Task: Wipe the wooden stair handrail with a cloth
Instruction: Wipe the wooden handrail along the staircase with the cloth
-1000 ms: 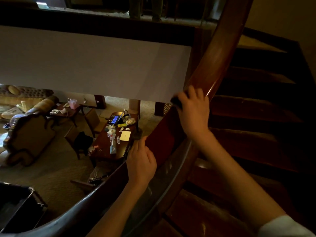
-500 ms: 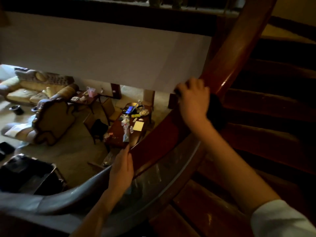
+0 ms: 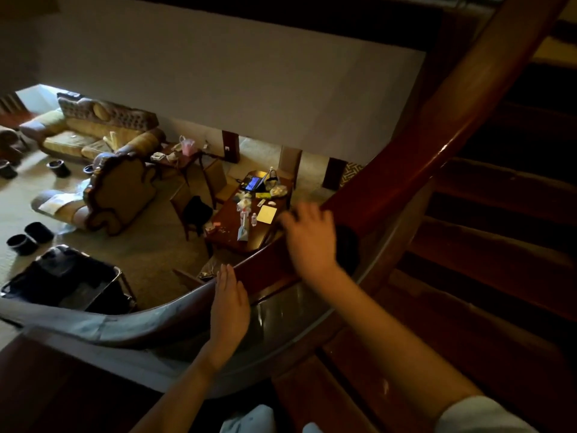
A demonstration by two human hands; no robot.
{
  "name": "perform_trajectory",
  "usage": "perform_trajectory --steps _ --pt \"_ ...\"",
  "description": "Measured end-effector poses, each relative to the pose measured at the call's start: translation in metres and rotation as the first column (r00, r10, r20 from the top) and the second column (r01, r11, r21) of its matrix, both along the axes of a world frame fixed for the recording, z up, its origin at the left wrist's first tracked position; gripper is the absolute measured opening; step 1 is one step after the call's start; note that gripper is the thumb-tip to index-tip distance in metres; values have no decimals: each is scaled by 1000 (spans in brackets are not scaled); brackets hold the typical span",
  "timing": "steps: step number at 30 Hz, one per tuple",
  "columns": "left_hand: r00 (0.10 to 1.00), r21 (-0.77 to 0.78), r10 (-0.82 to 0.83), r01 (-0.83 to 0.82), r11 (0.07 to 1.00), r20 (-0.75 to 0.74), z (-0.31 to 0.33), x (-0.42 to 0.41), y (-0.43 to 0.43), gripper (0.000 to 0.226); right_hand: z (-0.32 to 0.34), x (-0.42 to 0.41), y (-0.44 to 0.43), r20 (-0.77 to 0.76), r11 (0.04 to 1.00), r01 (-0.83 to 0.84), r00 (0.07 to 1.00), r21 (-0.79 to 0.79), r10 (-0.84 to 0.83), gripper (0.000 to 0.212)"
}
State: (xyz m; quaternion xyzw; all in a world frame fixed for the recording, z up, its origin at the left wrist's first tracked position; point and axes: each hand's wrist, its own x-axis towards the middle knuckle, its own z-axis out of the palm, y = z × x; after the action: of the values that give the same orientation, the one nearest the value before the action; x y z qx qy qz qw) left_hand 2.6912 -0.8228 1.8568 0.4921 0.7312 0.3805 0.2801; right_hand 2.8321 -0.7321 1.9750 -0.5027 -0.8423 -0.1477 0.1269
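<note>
The reddish wooden handrail (image 3: 462,98) curves from the upper right down to the lower centre. My right hand (image 3: 310,237), blurred by motion, lies over the rail and presses a dark cloth (image 3: 348,245) onto it; the cloth shows as a dark lump to the right of the hand. My left hand (image 3: 229,303) rests flat with straight fingers against the rail's outer side, lower down, where the wood meets a grey dusty curved ledge (image 3: 103,328).
Dark wooden stair treads (image 3: 499,254) rise on the right. Far below on the left lies a living room with a sofa (image 3: 93,135), an armchair (image 3: 118,192), a cluttered table (image 3: 249,220) and a dark bin (image 3: 68,279).
My right hand has slid down the rail with the cloth. My left hand has moved lower along the rail's outer side and flattened. The view has tilted downward.
</note>
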Motion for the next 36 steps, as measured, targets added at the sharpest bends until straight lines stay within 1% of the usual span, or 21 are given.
perform_trajectory --steps 2,4,6,8,11,13,14,15,16,17,18,19,20,22,23,24,27,29,32,34,36 --pt "999 7 3 -3 1000 51 13 11 5 52 35 28 30 -111 977 209 973 45 -203 43" --pt "995 89 -77 71 994 65 28 23 8 52 73 62 55 -257 889 420 893 184 -369 33" --pt "982 181 -159 140 974 98 43 32 13 52 79 67 57 -314 846 480 860 234 -402 29" --pt "958 249 -214 164 955 189 55 38 20 51 64 49 46 -250 876 423 896 233 -367 32" --pt "917 279 -209 114 954 339 67 42 33 46 29 16 20 -78 956 287 956 58 -283 47" --pt "907 280 -185 78 957 379 70 41 42 44 7 -9 7 -95 988 143 984 -56 -148 43" --pt "893 289 -182 62 955 412 71 40 47 43 5 -18 5 -196 993 68 977 -94 -86 39" --pt "869 300 -186 46 953 459 73 38 52 42 9 -25 6 -391 988 -12 919 -154 -49 36" --pt "830 308 -194 28 951 522 76 36 57 41 16 -29 10 -631 957 -129 773 -262 -69 32" --pt "773 313 -209 14 950 599 81 33 64 40 27 -31 13 -834 889 -299 532 -347 -146 29" --pt "704 325 -240 15 946 668 87 30 72 42 37 -29 17 -924 811 -457 281 -365 -258 26" --pt "629 345 -290 36 938 722 93 26 81 47 44 -27 21 -929 758 -550 105 -352 -355 25" --pt "567 352 -334 83 932 753 101 23 92 56 50 -25 26 -917 737 -589 17 -331 -398 26" --pt "473 356 -423 229 906 773 115 14 111 61 60 -21 33 -919 749 -594 -39 -294 -392 28" --pt "445 353 -456 298 887 770 122 12 123 52 64 -17 37 -937 780 -560 -18 -280 -350 28" --pt "423 354 -485 351 867 765 126 12 135 42 67 -12 42 -955 825 -489 70 -284 -288 27" --pt "375 353 -499 393 849 781 131 9 162 35 68 13 58 -822 978 -47 551 -202 -143 27" --pt "454 330 -464 346 878 761 128 10 176 34 65 28 60 -679 973 233 713 -6 -175 24" --pt "525 391 -500 312 866 689 116 25 192 28 51 35 53 -602 835 517 733 189 -317 28" --pt "561 445 -567 353 823 603 111 41 199 31 43 31 52 -601 717 647 689 259 -404 32" --pt "529 457 -618 416 786 581 104 59 209 31 42 26 56 -608 618 737 630 274 -483 37"
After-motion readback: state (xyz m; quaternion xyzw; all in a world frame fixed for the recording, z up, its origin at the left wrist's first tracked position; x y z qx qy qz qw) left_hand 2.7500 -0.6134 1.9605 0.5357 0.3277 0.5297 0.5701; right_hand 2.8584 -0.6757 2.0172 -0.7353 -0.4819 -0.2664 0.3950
